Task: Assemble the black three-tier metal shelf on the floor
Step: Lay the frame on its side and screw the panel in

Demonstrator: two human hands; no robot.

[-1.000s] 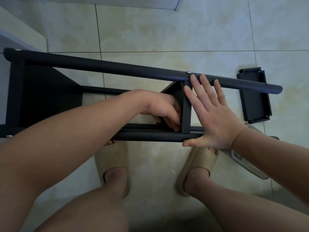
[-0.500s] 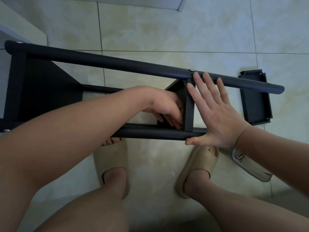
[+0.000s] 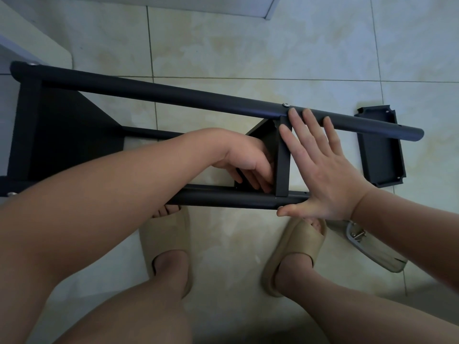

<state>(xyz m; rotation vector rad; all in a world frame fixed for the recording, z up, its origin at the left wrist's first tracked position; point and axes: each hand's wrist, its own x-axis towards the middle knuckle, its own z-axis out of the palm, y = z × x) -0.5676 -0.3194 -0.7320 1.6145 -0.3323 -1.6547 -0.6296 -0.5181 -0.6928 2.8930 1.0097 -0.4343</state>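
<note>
right hand (image 3: pixel 320 170), fingers flat & spread, braces black metal shelf tray (image 3: pixel 282 165) btwn black tubular poles (image 3: pixel 173 95); left hand (image 3: pixel 246 165), fingers curled round tray's edge, prob. aligning it.

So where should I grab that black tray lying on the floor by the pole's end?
Probably by the raised rim of the tray, on its long right edge. It lies flat with the hollow side up, so the rim gives your fingers a lip to pinch. Bring your hand down from above on the right, nearer than where the end of the pole crosses over it.
</note>
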